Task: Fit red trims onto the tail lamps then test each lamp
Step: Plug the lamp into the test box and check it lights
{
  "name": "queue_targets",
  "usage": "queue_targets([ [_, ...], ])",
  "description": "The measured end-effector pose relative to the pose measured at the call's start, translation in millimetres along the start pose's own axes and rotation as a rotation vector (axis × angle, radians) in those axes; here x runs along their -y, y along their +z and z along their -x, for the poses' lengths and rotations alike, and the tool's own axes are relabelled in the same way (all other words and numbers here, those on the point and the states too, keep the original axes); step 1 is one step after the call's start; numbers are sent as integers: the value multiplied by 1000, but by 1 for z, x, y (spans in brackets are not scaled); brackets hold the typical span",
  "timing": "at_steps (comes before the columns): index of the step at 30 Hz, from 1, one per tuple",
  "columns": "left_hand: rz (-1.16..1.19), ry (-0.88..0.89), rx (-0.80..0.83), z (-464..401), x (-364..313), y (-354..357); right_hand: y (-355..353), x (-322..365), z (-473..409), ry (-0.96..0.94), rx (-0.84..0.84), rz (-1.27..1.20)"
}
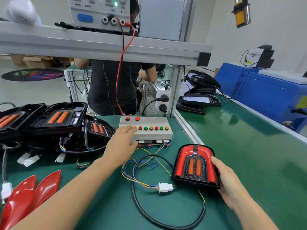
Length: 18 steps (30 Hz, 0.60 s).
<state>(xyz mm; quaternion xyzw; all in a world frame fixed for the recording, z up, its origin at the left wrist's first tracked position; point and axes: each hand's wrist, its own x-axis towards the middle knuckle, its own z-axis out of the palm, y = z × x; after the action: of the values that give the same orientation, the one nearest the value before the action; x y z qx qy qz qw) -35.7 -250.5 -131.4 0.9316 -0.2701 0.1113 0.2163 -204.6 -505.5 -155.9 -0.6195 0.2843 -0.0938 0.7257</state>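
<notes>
Head view: my left hand presses straight fingers on the test box; right hand grasps the red-trimmed tail lamp.

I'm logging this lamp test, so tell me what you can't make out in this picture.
- Head view: which button on the test box is pressed; the left hand covers that end of the row.
- The power supply dials and labels: blurred, cut by the top edge.
- The red trims: run off the lower left edge.
- The right hand hides the tail lamp side.
</notes>
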Motion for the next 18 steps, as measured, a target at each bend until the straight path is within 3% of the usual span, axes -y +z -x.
queue_targets([
  [3,-137,-90,100,-19,1,6,1,-3,3,-55,121,-50],
  [7,-233,-202,220,-32,-3,11,-3,-8,3,-114,159,-117],
  [12,-470,-221,171,-33,-9,17,-7,-11,1,-138,192,-132],
  [18,-516,-125,93,-27,-9,15,-12,-16,-2,-155,215,-130],
])
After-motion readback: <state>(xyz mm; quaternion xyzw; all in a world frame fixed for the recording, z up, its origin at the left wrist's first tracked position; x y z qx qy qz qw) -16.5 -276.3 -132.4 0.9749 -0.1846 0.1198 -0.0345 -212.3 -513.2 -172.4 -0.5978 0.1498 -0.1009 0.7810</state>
